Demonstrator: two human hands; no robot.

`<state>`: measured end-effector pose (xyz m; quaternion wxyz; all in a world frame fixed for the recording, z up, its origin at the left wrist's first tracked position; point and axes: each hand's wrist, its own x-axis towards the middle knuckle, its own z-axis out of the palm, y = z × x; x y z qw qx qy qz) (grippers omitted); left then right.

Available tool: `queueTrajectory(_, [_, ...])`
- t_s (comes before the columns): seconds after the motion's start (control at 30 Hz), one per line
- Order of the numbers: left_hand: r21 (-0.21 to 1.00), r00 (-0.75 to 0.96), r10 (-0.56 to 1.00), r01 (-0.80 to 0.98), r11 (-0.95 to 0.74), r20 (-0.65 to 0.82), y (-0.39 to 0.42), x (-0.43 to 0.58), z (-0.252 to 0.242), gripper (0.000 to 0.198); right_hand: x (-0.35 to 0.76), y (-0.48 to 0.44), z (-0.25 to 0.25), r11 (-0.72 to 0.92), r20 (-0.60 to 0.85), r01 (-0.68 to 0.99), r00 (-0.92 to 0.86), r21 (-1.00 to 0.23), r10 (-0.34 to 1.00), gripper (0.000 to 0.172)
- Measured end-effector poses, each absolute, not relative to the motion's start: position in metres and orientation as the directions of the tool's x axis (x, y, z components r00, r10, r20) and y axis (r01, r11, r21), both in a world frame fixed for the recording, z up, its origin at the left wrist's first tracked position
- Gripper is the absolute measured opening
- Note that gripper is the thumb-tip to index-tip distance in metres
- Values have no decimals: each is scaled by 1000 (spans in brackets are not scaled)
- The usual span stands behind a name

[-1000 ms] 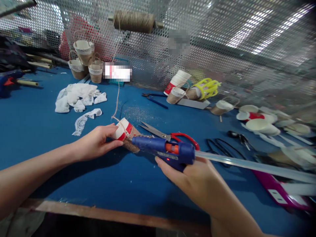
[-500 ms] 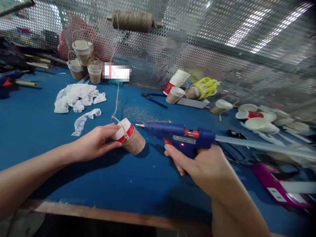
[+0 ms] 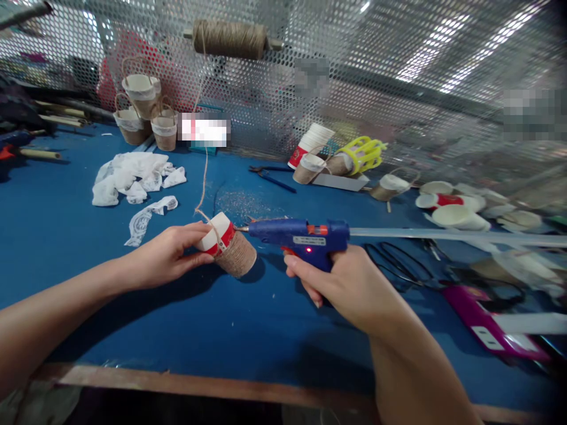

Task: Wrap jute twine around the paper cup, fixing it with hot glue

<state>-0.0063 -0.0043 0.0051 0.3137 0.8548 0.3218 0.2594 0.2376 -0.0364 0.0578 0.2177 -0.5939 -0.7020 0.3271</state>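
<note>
My left hand is closed on the rim end of a paper cup, tilted over the table. Brown twine wraps the cup's lower part; a red and white band shows bare near the rim. A loose strand of twine runs from the cup up toward a twine spool on the mesh. My right hand grips a blue glue gun with a lit red light and a long clear glue stick out its back. The gun's nozzle is at the cup's red band; whether it touches I cannot tell.
White lace lies at left on the blue table. Behind it stand several small twine baskets. Pliers, stacked paper cups and a yellow plastic holder lie at the back. At right are a purple power strip and cables.
My right hand has moved the glue gun left, bringing its nozzle from just off the cup to the red band. My left hand keeps its hold on the cup. The view has shifted slightly.
</note>
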Motion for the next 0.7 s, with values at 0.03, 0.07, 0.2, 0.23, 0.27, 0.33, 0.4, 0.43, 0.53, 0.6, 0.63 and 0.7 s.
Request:
queueTrajectory(0.03, [705, 659, 711, 382, -598, 245, -4, -6, 5, 14, 238, -36, 58, 80, -90, 692, -205, -718, 975, 31])
queueTrajectory(0.07, [707, 660, 709, 377, -599, 248, -4, -6, 5, 14, 238, -36, 58, 77, -95, 695, -206, -715, 974, 33])
queueTrajectory(0.2, [719, 664, 709, 371, -588, 238, -4, -6, 3, 14, 237, -35, 58, 51, -111, 712, -179, -700, 978, 34])
queueTrajectory(0.23, [722, 663, 711, 372, -584, 234, -4, -6, 3, 14, 237, -35, 58, 47, -113, 714, -174, -699, 978, 33])
queueTrajectory(0.27, [725, 662, 714, 373, -579, 230, -4, -7, 3, 14, 237, -35, 58, 44, -115, 714, -174, -699, 978, 33])
queueTrajectory(0.33, [726, 659, 717, 377, -576, 227, -4, -7, 3, 14, 238, -36, 59, 46, -122, 712, -183, -701, 976, 32])
queueTrajectory(0.4, [721, 661, 716, 382, -578, 225, -5, -7, 4, 14, 238, -36, 60, 50, -130, 707, -198, -705, 971, 32])
queueTrajectory(0.43, [717, 665, 713, 384, -581, 222, -5, -7, 4, 14, 238, -37, 61, 52, -131, 706, -203, -707, 970, 32])
queueTrajectory(0.53, [709, 662, 714, 388, -588, 230, -5, -7, 3, 14, 237, -36, 60, 55, -124, 708, -199, -704, 972, 33])
queueTrajectory(0.6, [709, 659, 715, 386, -590, 235, -5, -7, 3, 14, 237, -35, 59, 53, -118, 710, -191, -702, 974, 33])
queueTrajectory(0.63, [709, 659, 713, 384, -591, 238, -5, -7, 3, 14, 236, -35, 58, 51, -118, 709, -187, -703, 975, 32])
queueTrajectory(0.7, [707, 659, 712, 384, -594, 241, -5, -7, 3, 15, 237, -35, 58, 47, -127, 704, -192, -708, 973, 30])
